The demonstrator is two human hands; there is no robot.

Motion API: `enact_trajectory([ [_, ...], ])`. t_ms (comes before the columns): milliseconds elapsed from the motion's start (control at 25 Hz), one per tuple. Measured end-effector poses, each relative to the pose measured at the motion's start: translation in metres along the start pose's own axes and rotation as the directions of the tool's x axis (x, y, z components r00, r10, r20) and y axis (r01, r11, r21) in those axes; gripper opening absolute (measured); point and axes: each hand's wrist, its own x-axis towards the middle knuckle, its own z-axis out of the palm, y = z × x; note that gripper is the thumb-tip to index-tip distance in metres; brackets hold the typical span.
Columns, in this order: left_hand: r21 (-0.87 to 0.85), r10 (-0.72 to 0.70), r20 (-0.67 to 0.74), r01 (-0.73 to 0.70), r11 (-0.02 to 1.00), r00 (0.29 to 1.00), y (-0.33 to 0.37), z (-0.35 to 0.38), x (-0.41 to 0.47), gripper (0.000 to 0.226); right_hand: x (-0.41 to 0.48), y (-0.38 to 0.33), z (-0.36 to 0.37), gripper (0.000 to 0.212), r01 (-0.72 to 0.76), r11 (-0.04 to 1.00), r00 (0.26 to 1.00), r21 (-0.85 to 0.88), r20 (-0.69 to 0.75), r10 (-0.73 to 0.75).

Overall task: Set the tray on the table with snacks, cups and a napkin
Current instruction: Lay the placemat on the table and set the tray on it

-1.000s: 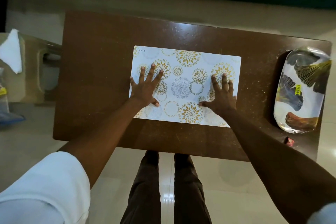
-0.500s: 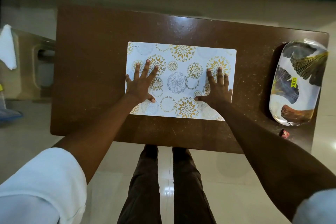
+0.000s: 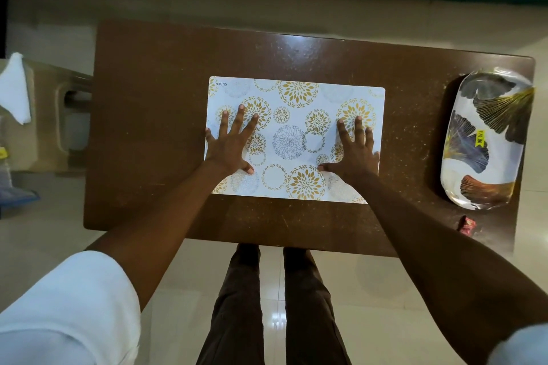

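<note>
Head view: my left hand [image 3: 229, 147] and right hand [image 3: 354, 154] both lie palm-down on the placemat [image 3: 296, 115], fingers straight and spread, gripping nothing. My read: I'm pressing the mat flat and squaring it as a base for the tray. Mat sits mid-counter [image 3: 148, 127], long edge roughly parallel to the near edge. Tray [image 3: 486, 142], oval, leaf print, yellow price sticker [image 3: 479, 138], lies at the right end of the counter, well apart from the mat, nothing on it. Probably parked there for an easy right-hand reach. Small red wrapper [image 3: 467, 227] just near of the tray, maybe a snack, too small to tell. White cloth [image 3: 16, 92], likely the napkin, rests on a beige stool [image 3: 44, 127] left of the counter. No cups visible.
</note>
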Motion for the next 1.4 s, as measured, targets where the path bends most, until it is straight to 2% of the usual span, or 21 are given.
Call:
enact_trajectory([
  [240, -0.014, 0.027, 0.029, -0.027, 1.000, 0.999, 0.000, -0.009, 0.003, 0.149, -0.005, 0.003, -0.012, 0.130, -0.017, 0.999, 0.997, 0.028, 0.076, 0.015],
  [360, -0.035, -0.002, 0.048, 0.004, 0.999, 0.999, 0.006, -0.013, 0.003, 0.151, -0.009, 0.013, -0.019, 0.128, 0.003, 1.000, 0.998, 0.027, 0.067, -0.005],
  [440, -0.090, -0.030, 0.033, 0.033, 0.995, 0.999, 0.015, -0.019, 0.003, 0.146, -0.013, 0.013, -0.021, 0.118, 0.028, 1.000, 1.000, 0.012, 0.005, -0.029],
  [520, -0.130, -0.002, 0.010, 0.003, 0.992, 1.000, 0.041, -0.033, 0.009, 0.140, -0.020, 0.023, -0.024, 0.099, 0.001, 0.999, 0.991, 0.054, -0.134, 0.006],
  [600, -0.155, 0.063, -0.040, -0.069, 0.986, 0.997, 0.084, -0.052, 0.028, 0.135, -0.034, 0.047, -0.027, 0.079, -0.128, 0.960, 0.942, 0.251, -0.272, 0.197],
  [680, -0.198, 0.132, -0.078, -0.145, 0.969, 0.988, 0.143, -0.076, 0.055, 0.128, -0.050, 0.087, -0.034, 0.066, -0.264, 0.821, 0.795, 0.506, -0.367, 0.482],
  [760, -0.301, 0.190, -0.113, -0.216, 0.929, 0.975, 0.208, -0.101, 0.081, 0.118, -0.065, 0.132, -0.048, 0.061, -0.328, 0.624, 0.569, 0.710, -0.378, 0.730],
  [840, -0.412, 0.238, -0.123, -0.268, 0.871, 0.963, 0.284, -0.123, 0.106, 0.106, -0.082, 0.188, -0.061, 0.067, -0.339, 0.358, 0.370, 0.870, -0.226, 0.901],
  [920, -0.479, 0.307, -0.101, -0.317, 0.819, 0.946, 0.350, -0.139, 0.131, 0.100, -0.097, 0.240, -0.060, 0.064, -0.319, 0.127, 0.241, 0.939, -0.050, 0.969],
  [1000, -0.466, 0.427, -0.136, -0.439, 0.769, 0.894, 0.400, -0.150, 0.156, 0.098, -0.105, 0.275, -0.048, 0.058, -0.279, 0.003, 0.208, 0.960, 0.058, 0.976],
  [1080, -0.330, 0.536, -0.167, -0.559, 0.761, 0.828, 0.440, -0.165, 0.178, 0.085, -0.106, 0.289, -0.033, 0.055, -0.171, -0.164, 0.231, 0.972, 0.201, 0.952],
  [1160, -0.185, 0.580, -0.168, -0.603, 0.776, 0.797, 0.477, -0.180, 0.200, 0.077, -0.101, 0.287, -0.020, 0.043, -0.102, -0.293, 0.246, 0.951, 0.309, 0.919],
  [1280, -0.046, 0.582, -0.082, -0.586, 0.809, 0.809, 0.520, -0.188, 0.228, 0.065, -0.090, 0.277, -0.003, 0.032, -0.091, -0.380, 0.258, 0.920, 0.391, 0.884],
  [1400, 0.040, 0.605, -0.045, -0.603, 0.796, 0.795, 0.549, -0.176, 0.255, 0.053, -0.075, 0.273, 0.013, 0.031, -0.104, -0.400, 0.254, 0.910, 0.413, 0.874],
])
